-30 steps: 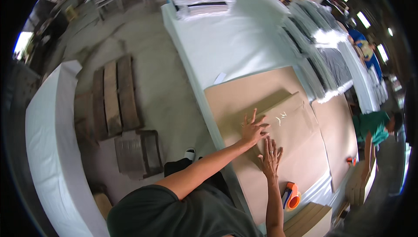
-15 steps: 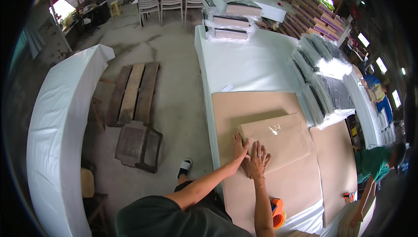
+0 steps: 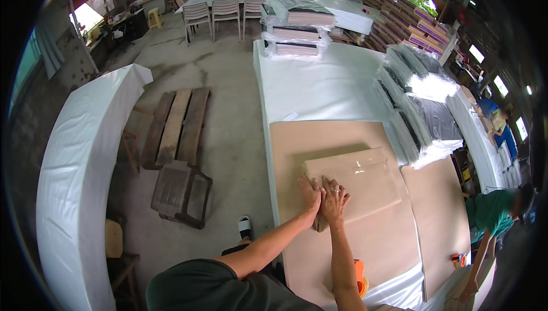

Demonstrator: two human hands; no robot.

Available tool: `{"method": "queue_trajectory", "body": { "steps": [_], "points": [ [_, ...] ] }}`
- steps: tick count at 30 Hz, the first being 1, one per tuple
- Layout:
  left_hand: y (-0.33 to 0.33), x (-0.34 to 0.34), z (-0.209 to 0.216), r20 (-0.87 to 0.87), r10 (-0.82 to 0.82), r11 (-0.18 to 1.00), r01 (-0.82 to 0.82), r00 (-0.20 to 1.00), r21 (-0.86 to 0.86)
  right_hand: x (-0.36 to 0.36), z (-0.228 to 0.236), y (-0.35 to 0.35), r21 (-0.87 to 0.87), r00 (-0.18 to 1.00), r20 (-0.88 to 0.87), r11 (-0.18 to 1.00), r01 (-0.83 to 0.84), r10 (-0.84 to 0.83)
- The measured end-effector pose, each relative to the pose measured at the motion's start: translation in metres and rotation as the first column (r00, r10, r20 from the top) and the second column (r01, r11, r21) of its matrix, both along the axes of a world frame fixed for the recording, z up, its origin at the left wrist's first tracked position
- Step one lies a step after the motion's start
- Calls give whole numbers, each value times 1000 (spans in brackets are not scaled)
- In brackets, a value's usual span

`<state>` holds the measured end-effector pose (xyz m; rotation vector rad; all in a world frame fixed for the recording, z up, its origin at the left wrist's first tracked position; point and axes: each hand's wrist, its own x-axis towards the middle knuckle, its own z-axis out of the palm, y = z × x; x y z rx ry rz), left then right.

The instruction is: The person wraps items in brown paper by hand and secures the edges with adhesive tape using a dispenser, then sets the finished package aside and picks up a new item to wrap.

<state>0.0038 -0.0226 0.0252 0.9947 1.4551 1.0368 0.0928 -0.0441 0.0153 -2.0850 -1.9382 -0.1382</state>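
Note:
A flat box-shaped package wrapped in brown paper, with shiny clear tape on top, lies tilted on a large brown sheet. My left hand presses its fingers and palm against the package's left end. Right beside it, my right hand, with a ring on one finger, rests on the top near that same end, its fingers slightly bent. Neither hand grips anything. An orange tape dispenser is by my right forearm, which partly covers it.
Plastic-wrapped stacks stand at the right of the white-covered table, others at its far end. A co-worker in green works at right, near a second tape dispenser. A dark stool and wooden bench stand left.
My right hand's fingers have drawn closer together and bent a little on the package. Both hands stay at its left end. The whole view has shifted slightly.

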Motion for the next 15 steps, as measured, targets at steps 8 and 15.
{"method": "queue_trajectory", "body": {
  "steps": [8, 15],
  "points": [
    [-7, -11, 15, 36, -78, 996, 77, 996, 35, -5, 6, -1, 79, 998, -61, 997, -12, 17],
    [-4, 0, 1, 44, -54, 994, 49, 998, 98, 14, 8, -23, 80, 983, -168, 993, 88, -74]
  ]
}}
